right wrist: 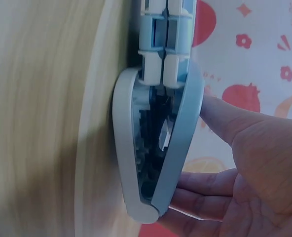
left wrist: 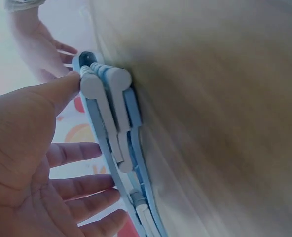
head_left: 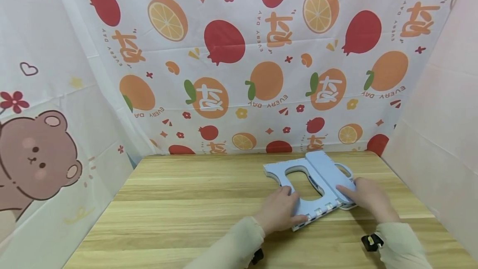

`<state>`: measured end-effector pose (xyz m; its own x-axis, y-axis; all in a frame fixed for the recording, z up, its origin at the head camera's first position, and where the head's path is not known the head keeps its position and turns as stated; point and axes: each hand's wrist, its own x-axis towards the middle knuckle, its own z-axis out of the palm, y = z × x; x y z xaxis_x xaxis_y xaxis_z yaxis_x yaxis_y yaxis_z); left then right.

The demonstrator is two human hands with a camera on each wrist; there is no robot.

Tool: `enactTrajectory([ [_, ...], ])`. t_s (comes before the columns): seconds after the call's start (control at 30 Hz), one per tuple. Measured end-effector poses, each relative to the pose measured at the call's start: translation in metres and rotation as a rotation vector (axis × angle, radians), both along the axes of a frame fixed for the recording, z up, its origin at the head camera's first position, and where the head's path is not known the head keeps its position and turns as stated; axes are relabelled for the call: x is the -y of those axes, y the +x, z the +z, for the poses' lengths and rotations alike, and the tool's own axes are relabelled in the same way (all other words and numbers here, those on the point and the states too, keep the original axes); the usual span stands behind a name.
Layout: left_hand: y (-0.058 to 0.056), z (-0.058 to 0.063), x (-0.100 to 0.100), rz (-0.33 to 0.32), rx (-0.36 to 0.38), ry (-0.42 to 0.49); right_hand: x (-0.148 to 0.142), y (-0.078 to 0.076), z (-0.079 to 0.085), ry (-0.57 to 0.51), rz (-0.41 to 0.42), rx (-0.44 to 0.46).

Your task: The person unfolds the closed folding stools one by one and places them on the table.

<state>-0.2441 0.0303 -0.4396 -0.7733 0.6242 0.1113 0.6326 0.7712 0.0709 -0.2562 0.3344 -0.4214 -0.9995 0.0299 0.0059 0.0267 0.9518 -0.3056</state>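
Observation:
A light blue plastic folding stool (head_left: 328, 173) lies folded on the table's right half, with a large cutout and a loop handle. My left hand (head_left: 278, 211) is at its near left corner. In the left wrist view, the fairly straight fingers and thumb of the left hand (left wrist: 62, 163) touch the upper blue edge; white folded legs (left wrist: 111, 108) show beneath. My right hand (head_left: 371, 198) holds the stool's right part, thumb over the blue panel, fingers around the side by the handle. In the right wrist view, two panels form a narrow wedge beside the right hand (right wrist: 244, 163).
The wooden table (head_left: 179, 202) stretches to the left of the stool. A fruit-print cloth (head_left: 231, 78) hangs along the back edge, with pale cloth walls on both sides, the left one (head_left: 41, 94) printed with a bear.

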Motion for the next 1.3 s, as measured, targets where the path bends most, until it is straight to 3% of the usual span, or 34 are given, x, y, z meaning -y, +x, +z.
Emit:
enactTrajectory([
  [0.53, 0.009, 0.018, 0.047, 0.053, 0.003, 0.019, 0.051, 0.001, 0.004, -0.051, 0.047, -0.024],
  [1.03, 0.017, 0.021, 0.089, 0.087, 0.000, 0.034, 0.094, 0.000, 0.001, -0.133, 0.066, -0.030],
  [1.3, 0.027, 0.021, 0.107, 0.118, 0.016, 0.050, 0.111, 0.000, -0.008, -0.149, 0.116, -0.052],
])
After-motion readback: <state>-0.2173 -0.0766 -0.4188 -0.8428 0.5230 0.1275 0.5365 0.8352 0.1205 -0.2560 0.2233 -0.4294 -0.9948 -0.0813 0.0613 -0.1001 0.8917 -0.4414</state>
